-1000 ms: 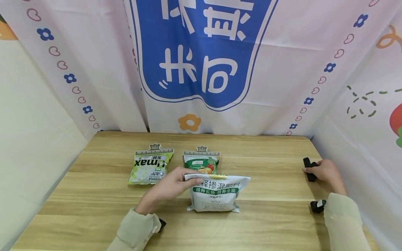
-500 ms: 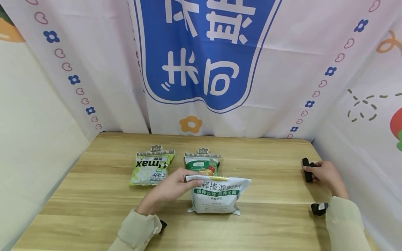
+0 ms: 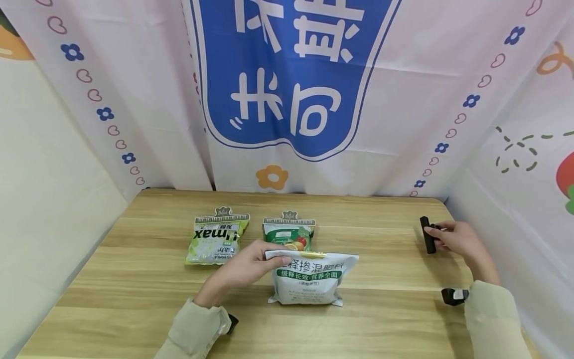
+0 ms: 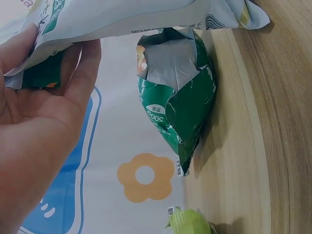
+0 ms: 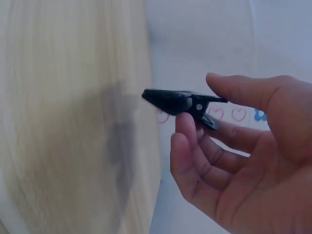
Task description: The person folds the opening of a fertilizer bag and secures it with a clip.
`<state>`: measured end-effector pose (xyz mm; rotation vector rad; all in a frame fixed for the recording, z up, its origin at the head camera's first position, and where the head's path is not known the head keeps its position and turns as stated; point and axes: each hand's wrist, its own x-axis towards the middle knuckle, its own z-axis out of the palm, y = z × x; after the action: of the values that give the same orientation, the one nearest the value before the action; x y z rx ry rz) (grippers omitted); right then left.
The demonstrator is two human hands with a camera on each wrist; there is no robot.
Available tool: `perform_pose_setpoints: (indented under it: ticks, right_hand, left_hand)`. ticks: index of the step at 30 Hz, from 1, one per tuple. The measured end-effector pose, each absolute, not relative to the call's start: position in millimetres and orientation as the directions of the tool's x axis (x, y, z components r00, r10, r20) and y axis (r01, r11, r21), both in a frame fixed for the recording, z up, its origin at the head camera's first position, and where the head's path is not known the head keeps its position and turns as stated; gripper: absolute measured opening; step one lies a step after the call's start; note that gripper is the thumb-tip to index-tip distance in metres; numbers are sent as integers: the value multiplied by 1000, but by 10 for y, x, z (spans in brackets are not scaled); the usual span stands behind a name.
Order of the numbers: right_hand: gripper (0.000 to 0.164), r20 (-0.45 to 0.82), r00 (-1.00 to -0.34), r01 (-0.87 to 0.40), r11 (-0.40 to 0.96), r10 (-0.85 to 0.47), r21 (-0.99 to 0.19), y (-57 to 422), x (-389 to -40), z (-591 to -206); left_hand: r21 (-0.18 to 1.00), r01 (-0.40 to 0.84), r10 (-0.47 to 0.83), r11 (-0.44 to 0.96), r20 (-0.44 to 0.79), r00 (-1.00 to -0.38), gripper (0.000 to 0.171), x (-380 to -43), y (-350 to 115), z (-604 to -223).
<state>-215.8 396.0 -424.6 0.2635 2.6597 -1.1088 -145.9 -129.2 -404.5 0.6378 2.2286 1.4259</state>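
A white plastic bag (image 3: 307,284) with green and black print stands upright at the middle of the table. My left hand (image 3: 251,264) pinches its top left edge, thumb in front and fingers behind; in the left wrist view the bag (image 4: 131,19) spans the top. At the right, my right hand (image 3: 462,240) holds a black bag clip (image 3: 428,235) by its handles. The right wrist view shows the clip (image 5: 180,101) between thumb and fingers, its jaws together and a shadow on the table beside it.
Behind the white bag sits a green bag (image 3: 287,234) with a printed clip across its top. Left of that lies a light green bag (image 3: 213,243) with a similar clip. A cloth backdrop (image 3: 394,124) borders the wooden table (image 3: 381,324).
My right hand has lifted the black clip and brought it slightly left. The left hand keeps its pinch on the white bag, which stays in place.
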Motion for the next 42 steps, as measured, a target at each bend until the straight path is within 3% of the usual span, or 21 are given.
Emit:
perform_pose_setpoints:
  ticks: [9, 21, 32, 42]
  right_hand:
    - [85, -240, -969, 198, 736, 49, -647, 3734, -2110, -4105]
    - [62, -143, -990, 98, 756, 6, -647, 3467, -2076, -3985]
    - [61, -80, -997, 40, 736, -18, -676, 3313, -2041, -3802]
    - [46, 1, -992, -90, 689, -127, -719, 3100, -1940, -3614]
  left_hand:
    - [918, 137, 575, 372, -112, -810, 24, -1451, -1289, -4040]
    - [919, 127, 577, 373, -123, -807, 25, -1470, -1299, -4049]
    - [915, 177, 591, 363, -80, -802, 27, -1472, -1290, -4041]
    - [912, 171, 585, 373, -88, -806, 26, -1450, -1285, -4020]
